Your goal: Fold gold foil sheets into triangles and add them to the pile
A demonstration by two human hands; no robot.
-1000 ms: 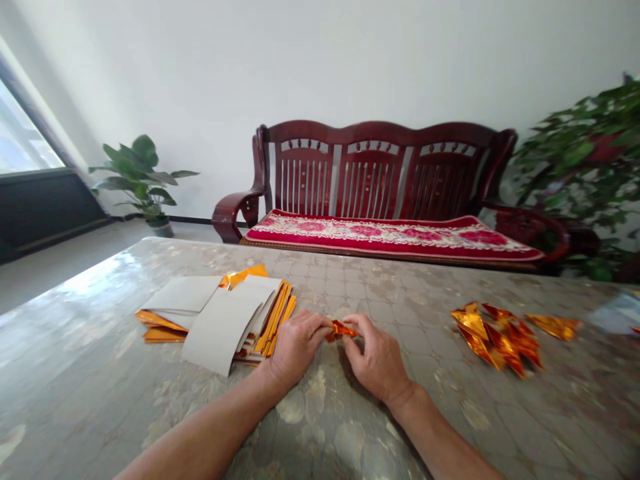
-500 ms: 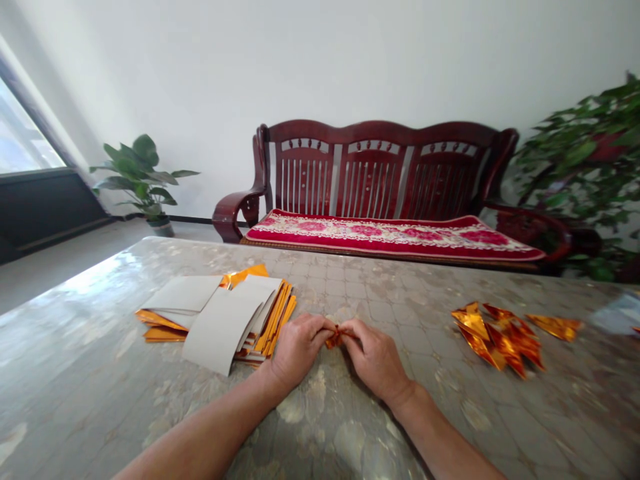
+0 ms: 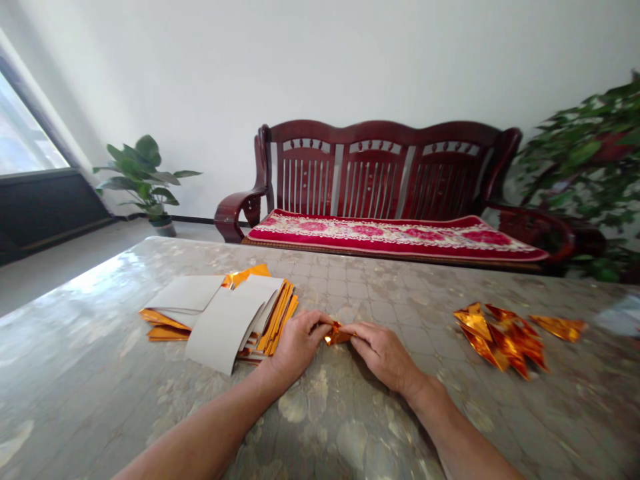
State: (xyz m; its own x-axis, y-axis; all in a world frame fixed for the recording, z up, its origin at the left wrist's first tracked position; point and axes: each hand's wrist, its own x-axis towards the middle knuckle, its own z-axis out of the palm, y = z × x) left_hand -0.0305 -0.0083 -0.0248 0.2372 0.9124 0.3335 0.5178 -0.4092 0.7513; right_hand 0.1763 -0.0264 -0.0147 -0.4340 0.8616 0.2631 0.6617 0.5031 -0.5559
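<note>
One grey, flower-patterned tabletop (image 3: 380, 287) bears a stack of pale-backed orange foil sheets (image 3: 225, 327), left, and a cluster of folded orange foil pieces (image 3: 504, 337), right. Between them, the left hand (image 3: 299, 339) and right hand (image 3: 386, 353) — fingertips nearly closed — pinch opposite ends of a small, shiny orange foil piece (image 3: 337, 334).

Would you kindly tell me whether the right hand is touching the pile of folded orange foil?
Apart: the head view shows tabletop between the right hand and the pile of folded orange foil.
</note>
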